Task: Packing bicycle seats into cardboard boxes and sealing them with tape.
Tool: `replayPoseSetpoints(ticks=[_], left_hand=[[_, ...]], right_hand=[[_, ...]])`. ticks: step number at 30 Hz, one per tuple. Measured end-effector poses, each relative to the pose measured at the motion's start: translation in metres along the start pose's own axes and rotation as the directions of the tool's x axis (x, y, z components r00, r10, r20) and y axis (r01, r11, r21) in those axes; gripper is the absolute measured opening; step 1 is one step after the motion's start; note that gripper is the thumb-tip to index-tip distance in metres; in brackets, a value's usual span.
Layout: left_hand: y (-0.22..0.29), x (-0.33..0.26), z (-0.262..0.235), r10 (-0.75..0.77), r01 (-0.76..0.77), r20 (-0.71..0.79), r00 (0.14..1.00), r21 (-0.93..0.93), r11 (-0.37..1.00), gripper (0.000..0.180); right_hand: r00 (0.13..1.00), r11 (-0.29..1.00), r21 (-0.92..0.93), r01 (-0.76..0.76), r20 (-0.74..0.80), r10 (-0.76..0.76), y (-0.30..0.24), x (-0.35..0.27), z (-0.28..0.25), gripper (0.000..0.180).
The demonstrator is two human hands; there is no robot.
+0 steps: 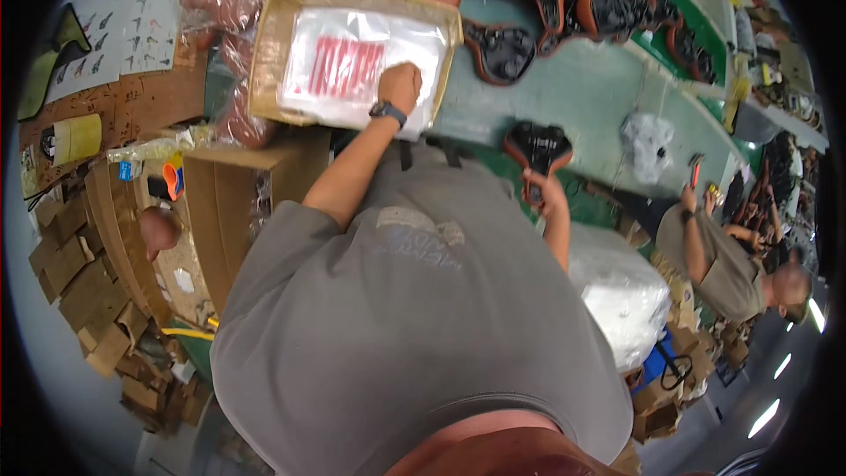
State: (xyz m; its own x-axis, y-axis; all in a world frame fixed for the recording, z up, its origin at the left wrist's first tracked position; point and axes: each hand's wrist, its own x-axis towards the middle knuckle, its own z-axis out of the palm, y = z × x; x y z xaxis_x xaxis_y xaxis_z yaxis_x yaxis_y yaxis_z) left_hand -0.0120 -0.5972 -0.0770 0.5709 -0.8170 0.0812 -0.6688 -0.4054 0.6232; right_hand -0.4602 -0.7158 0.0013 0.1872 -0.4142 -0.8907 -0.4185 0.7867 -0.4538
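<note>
My left hand (401,90), with a dark watch at its wrist, is closed, its fingers curled against the top of a stack of clear plastic bags (304,48) with red print. The stack lies in a shallow open cardboard box (264,62) on the green bench. By its narrow nose, my right hand (550,196) grips a bicycle saddle (539,148) at the bench's near edge. Its black underside faces me, and a brown rim shows around it. Another saddle (502,51) rests upside down just right of the box.
More brown and black saddles (608,0) crowd the far side of the green bench (582,79). Plastic-wrapped saddles (233,44) lie left of the box. A crumpled clear bag (648,137) sits to the right. Beyond it, a co-worker (718,256) holds an orange-handled hammer (695,172).
</note>
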Motion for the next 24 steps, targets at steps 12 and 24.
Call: replayPoseSetpoints(ticks=[12,24], left_hand=[[0.017,-0.042,-0.093,-0.363,0.356,-0.135,0.922,-0.072,0.932,0.013],[0.066,-0.066,-0.172,-0.421,0.536,0.444,0.791,-0.835,0.125,0.024]], right_hand=[[0.861,0.924,0.263,0.277,0.359,-0.360,-0.034,-0.059,0.083,0.055],[0.646,0.948,0.061,0.311,0.719,-0.258,-0.173,-0.048,0.282,0.048]])
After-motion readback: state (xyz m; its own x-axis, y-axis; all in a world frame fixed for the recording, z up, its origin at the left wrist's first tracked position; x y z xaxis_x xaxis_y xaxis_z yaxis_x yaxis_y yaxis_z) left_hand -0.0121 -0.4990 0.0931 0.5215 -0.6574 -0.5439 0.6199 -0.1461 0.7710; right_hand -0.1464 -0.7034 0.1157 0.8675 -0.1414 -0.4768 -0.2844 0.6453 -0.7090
